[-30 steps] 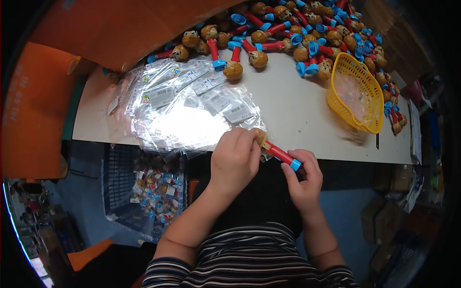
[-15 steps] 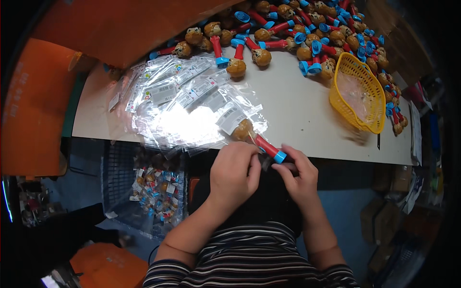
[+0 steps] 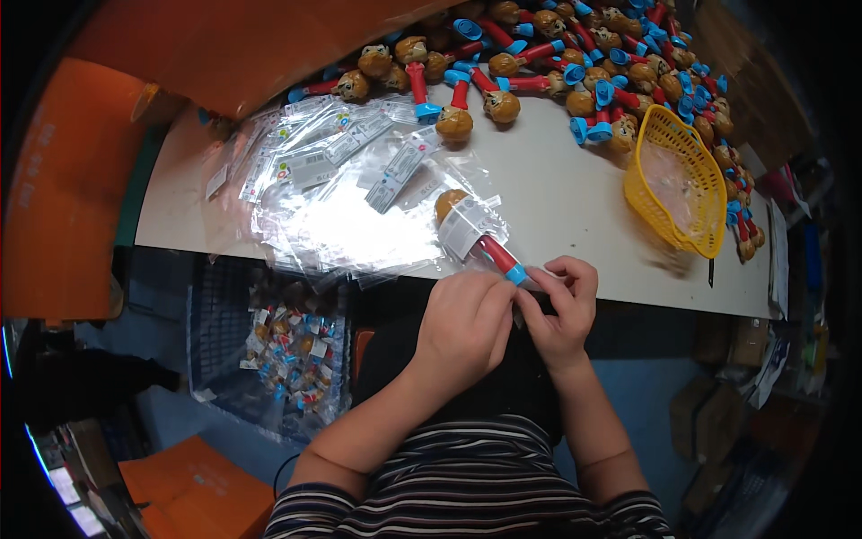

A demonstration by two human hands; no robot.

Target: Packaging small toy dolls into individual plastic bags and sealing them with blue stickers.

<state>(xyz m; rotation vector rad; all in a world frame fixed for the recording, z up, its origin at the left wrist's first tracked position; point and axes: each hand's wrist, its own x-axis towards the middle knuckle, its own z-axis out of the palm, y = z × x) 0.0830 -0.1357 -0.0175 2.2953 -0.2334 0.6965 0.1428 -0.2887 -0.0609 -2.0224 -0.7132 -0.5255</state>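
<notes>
Two bare hands meet at the near edge of a pale table (image 3: 561,193), working a brown-haired, red-bodied toy figure (image 3: 494,253) inside a clear bag (image 3: 461,229). The figure lies aslant just inside that edge, head toward the far side, blue base toward the person, probably so the bag's end falls within easy reach. The left hand (image 3: 465,322) has thumb and fingers drawn together beside the base, apparently pinching film; the right hand (image 3: 564,310) nips there with thumb and forefinger, its other fingers loosely curled, though the exact contact is hidden. Flat bags (image 3: 314,211) hang slightly over the near edge at left, seemingly for quick picking. Loose figures (image 3: 620,81) crowd the far right corner, behind a yellow basket (image 3: 637,193) near the right end
</notes>
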